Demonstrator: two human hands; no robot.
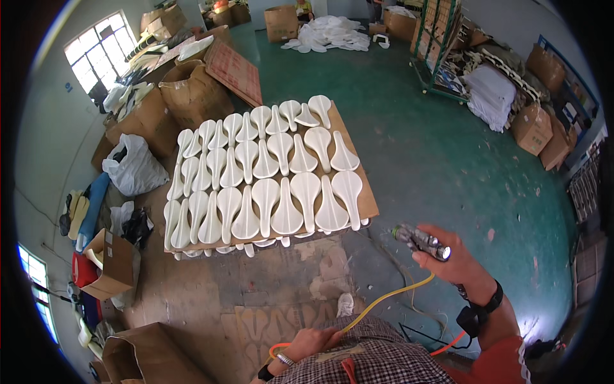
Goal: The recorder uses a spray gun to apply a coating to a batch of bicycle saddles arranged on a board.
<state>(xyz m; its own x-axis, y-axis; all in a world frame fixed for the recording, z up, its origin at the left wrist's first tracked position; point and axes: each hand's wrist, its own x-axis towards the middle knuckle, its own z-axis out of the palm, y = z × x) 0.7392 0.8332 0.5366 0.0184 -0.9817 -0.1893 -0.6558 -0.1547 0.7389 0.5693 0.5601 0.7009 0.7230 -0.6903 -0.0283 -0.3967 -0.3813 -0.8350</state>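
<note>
1. Holding, right side: the right hand (462, 259) is clamped round a metal tool (419, 241), of spray-gun kind by its look. Location — in the air, off the near right corner of the brown board (366, 200).
2. Holding, left side: the left hand (312, 342) has its fingers curled about the yellow hose (390, 294), low against the checked apron (396, 349).
3. Handling, tool: probably compact, rigid and fairly weighty for its size, with smooth metal that could slip in a damp palm; best held by the body, clear of the greenish front end.
4. Handling, hose: likely light, springy and apt to drag; best taken a little way below the tool. It rises to just under the right hand; the joint is hidden.
5. Saddle-shaped pieces (267, 198), white: smooth, matte, broad and rounded at one end, narrow at the other, many creased down the middle. Three rows run along the board's near edge, noses mostly alternating; more ends peep out beneath that edge. Probably light and easily marked — best lifted by the sides.
6. Board: flat, thin, apparently cardboard, bare at the near right corner.
7. Floor (448, 173): green, smooth, faintly glossy, scuffed.
</note>
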